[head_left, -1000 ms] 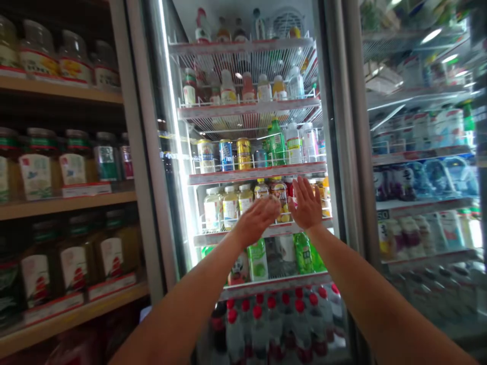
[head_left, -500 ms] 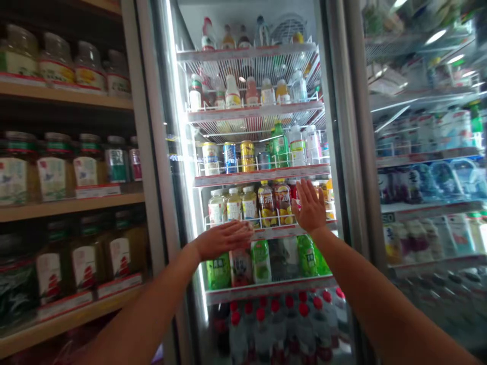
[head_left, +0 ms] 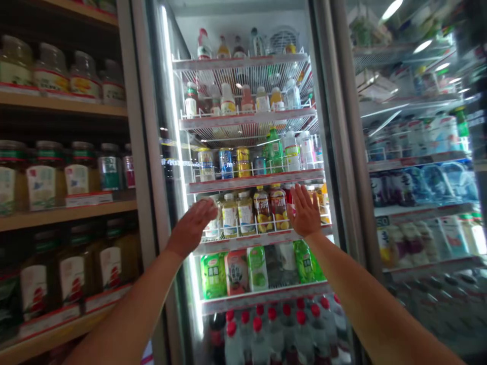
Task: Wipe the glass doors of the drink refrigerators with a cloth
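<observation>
My left hand [head_left: 193,225] is raised before the left part of the lit drinks fridge, its fingers bent and close together. A small pale patch shows at its fingertips; what it is, I cannot make out. Behind that hand stand pale-yellow bottles [head_left: 230,215]. My right hand [head_left: 305,212] is held up with fingers stretched, palm toward the fridge's glass door [head_left: 266,213]. It covers part of the bottle row, beside dark tea bottles with lemon pictures [head_left: 279,207]. Whether either palm touches the glass is hard to tell.
Green drink packs [head_left: 213,276] and red-capped bottles [head_left: 257,337] fill the lower shelves. Above are cans [head_left: 225,163] and more bottles. Wooden shelves [head_left: 72,210] with jars stand at left. Another glass-fronted fridge [head_left: 422,218] is at right, beyond a metal door frame [head_left: 338,152].
My left hand has moved left and slightly up, and its fingers look more bent. My right hand stays raised with fingers stretched. The view has shifted slightly.
</observation>
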Demonstrator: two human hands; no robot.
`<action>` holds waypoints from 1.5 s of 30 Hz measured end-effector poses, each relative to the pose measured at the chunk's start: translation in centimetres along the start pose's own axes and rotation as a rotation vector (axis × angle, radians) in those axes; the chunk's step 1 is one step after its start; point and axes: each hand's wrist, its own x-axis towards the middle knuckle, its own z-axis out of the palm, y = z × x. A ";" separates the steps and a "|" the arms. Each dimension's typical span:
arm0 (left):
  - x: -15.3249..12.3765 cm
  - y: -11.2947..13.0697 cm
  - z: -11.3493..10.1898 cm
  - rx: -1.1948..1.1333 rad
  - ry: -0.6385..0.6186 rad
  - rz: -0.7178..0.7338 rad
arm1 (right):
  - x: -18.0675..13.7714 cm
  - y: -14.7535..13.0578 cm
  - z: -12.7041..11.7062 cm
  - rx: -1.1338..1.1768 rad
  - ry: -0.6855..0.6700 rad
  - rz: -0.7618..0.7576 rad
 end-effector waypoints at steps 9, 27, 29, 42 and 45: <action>2.4 3.1 0.3 -0.074 -0.110 0.226 | 0.0 0.1 0.0 0.023 -0.019 0.008; 9.1 11.6 4.1 -0.150 -0.041 -0.048 | 0.7 -0.2 -0.5 0.008 -0.033 0.022; 8.6 11.8 4.1 -0.184 -0.103 0.188 | 2.0 -0.7 -0.5 0.017 -0.020 0.042; 3.2 8.1 3.0 -0.153 -0.056 0.243 | 4.9 -3.6 1.3 0.041 -0.060 -0.022; 5.4 7.2 2.8 -0.185 -0.106 0.411 | 4.7 -3.5 1.2 0.034 -0.054 -0.021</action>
